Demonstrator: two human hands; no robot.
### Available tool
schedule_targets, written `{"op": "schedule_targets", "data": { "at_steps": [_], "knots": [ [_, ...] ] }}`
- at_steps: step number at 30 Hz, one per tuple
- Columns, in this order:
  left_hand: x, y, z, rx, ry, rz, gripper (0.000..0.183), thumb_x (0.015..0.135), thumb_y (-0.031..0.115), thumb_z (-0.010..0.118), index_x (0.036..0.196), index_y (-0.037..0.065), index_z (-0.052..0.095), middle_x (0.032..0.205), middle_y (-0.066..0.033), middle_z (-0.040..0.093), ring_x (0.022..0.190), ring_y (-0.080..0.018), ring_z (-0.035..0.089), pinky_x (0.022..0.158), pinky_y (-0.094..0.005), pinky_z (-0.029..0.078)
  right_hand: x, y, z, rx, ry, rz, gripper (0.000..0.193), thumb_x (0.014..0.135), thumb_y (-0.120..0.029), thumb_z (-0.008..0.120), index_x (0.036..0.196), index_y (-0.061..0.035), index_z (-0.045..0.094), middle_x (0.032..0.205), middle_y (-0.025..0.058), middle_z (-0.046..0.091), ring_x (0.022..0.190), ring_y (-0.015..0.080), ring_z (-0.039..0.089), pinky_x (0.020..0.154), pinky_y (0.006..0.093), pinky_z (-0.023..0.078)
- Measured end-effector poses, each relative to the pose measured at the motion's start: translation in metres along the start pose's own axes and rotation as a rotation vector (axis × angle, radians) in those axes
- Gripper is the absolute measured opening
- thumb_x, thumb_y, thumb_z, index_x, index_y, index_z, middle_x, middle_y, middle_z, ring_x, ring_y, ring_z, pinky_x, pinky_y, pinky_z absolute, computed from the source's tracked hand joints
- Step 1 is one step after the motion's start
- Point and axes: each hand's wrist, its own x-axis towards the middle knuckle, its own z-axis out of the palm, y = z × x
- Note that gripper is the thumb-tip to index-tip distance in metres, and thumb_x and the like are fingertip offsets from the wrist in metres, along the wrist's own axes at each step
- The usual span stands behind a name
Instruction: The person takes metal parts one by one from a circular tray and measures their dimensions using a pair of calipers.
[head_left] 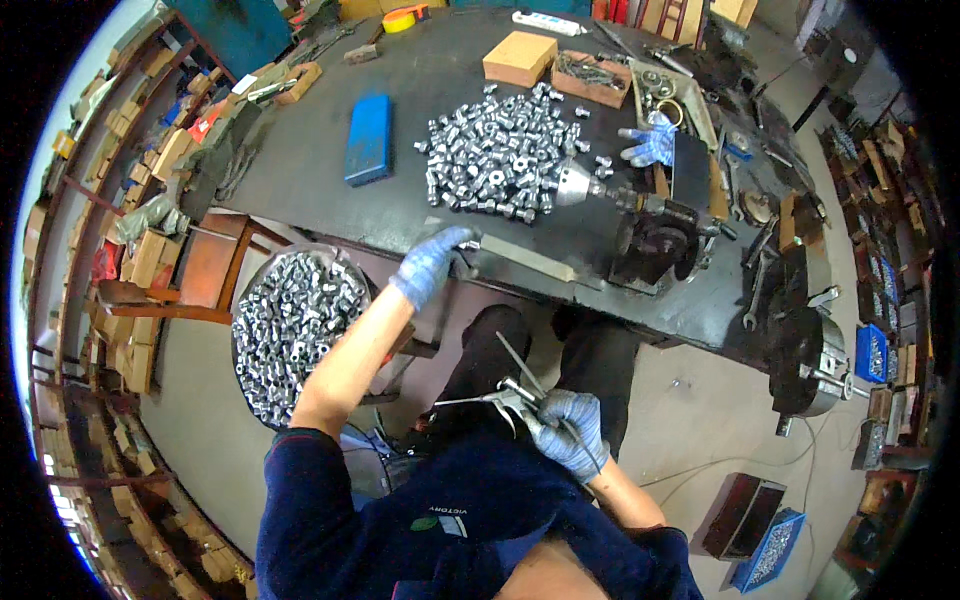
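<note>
My left hand (pixel 428 268), in a blue-grey glove, is at the table's front edge. Its fingers are closed around a small shiny metal fitting (pixel 471 243). A flat file (pixel 525 259) lies on the table just right of those fingers. Over my lap, my gloved right hand (pixel 572 432) grips a silver air blow gun (pixel 512 397) whose thin nozzle points left. A slim metal rod, perhaps a narrow file (pixel 517 360), passes through the same grip. A heap of metal fittings (pixel 495 155) covers the table's middle. More fittings (pixel 295 330) fill a round container at my left.
A chuck device (pixel 655 240) stands on the table's right side, its cone-shaped end near the heap. Behind are a blue case (pixel 368 140), a cardboard box (pixel 520 57) and a spare glove (pixel 652 141). A wooden chair (pixel 205 270) stands left. Hoses (pixel 740 460) cross the floor at right.
</note>
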Motion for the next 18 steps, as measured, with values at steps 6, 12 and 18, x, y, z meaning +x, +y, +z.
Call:
{"op": "schedule_targets", "data": {
  "at_steps": [6,12,18],
  "knots": [
    [0.085,0.066,0.023,0.412,0.069,0.303,0.025,0.087,0.024,0.060,0.101,0.003,0.062,0.080,-0.0066,0.065,0.058,-0.0117,0.058,0.047,-0.0253,0.046,-0.003,-0.007,-0.006,0.030,0.019,0.042,0.030,0.066,-0.010,0.078,0.052,-0.0089,0.051,0.050,0.0089,0.048,0.043,0.0212,0.049,0.044,0.0296,0.038],
    [0.117,0.111,0.033,0.010,0.119,0.388,0.050,0.082,0.012,0.064,0.126,-0.005,0.045,0.101,-0.0150,0.063,0.055,-0.0207,0.063,0.047,-0.0284,0.051,-0.010,-0.004,-0.009,0.059,-0.019,0.054,0.024,0.067,-0.010,0.076,0.058,-0.0073,0.053,0.053,0.0104,0.050,0.045,0.0217,0.049,0.043,0.0297,0.037],
    [0.091,0.128,-0.023,-0.149,0.091,0.478,0.044,0.085,0.010,0.058,0.124,-0.004,0.043,0.100,-0.0193,0.065,0.068,-0.0252,0.066,0.061,-0.0329,0.054,-0.005,-0.013,0.003,0.053,-0.063,0.066,0.019,0.072,-0.007,0.068,0.062,-0.0057,0.051,0.055,0.0078,0.045,0.049,0.0197,0.043,0.047,0.0313,0.033]
  ]
}}
